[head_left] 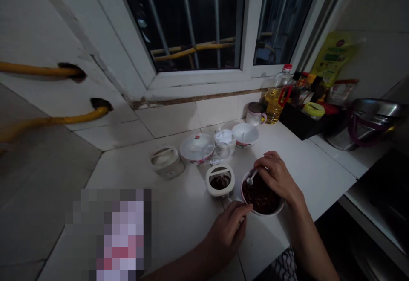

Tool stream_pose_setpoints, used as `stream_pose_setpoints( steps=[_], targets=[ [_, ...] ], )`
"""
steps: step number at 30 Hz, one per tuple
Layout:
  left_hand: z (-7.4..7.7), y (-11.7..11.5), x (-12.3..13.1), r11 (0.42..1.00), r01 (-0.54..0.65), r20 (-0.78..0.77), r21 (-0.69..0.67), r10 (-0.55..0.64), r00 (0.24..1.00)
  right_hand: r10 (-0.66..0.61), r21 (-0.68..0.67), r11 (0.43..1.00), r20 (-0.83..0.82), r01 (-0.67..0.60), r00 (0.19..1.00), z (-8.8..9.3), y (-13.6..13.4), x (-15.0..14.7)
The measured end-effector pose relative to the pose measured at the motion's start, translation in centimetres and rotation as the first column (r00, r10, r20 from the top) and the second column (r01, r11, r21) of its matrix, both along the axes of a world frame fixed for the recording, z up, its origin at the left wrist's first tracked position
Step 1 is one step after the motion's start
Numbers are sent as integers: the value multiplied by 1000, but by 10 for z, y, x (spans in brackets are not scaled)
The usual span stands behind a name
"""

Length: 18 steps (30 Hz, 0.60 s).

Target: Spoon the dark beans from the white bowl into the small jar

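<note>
A white bowl (pixel 277 211) full of dark grainy stuff stands near the counter's front edge. My right hand (pixel 277 175) is over it, pinched on a small white spoon (pixel 251 178) whose tip dips into the dark contents. At the near rim, my left hand (pixel 227 229) grips the bowl with curled fingers. Just left of the bowl sits a small white jar (pixel 220 181), its lid off, with the same dark stuff inside.
Behind stand a lidded floral bowl (pixel 195 147), a glass-lidded jar (pixel 223 139), an open white bowl (pixel 245 135), a clear jar (pixel 166 160), a mug (pixel 255 114), an oil bottle (pixel 276 97), a condiment box (pixel 303 121) and steel pots (pixel 367 121). Yellow pipes (pixel 51 121) run along the left wall.
</note>
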<state>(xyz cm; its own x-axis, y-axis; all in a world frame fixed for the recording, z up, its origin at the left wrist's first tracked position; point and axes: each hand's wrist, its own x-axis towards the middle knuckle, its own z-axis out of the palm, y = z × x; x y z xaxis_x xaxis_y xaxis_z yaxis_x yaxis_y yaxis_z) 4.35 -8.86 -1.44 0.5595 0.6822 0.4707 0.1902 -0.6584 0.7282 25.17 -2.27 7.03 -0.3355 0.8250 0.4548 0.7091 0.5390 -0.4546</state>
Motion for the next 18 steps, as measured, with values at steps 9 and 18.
stream_pose_setpoints(
  steps=[9,18],
  targets=[
    [1,1,1,1000,13,30,5,-14,999,-326,-370,907,-313,201,892,-3,2,-1],
    [-2,2,0,1000,-1,5,-3,1,1000,-346,-386,902,-381,193,857,0,2,7]
  ],
)
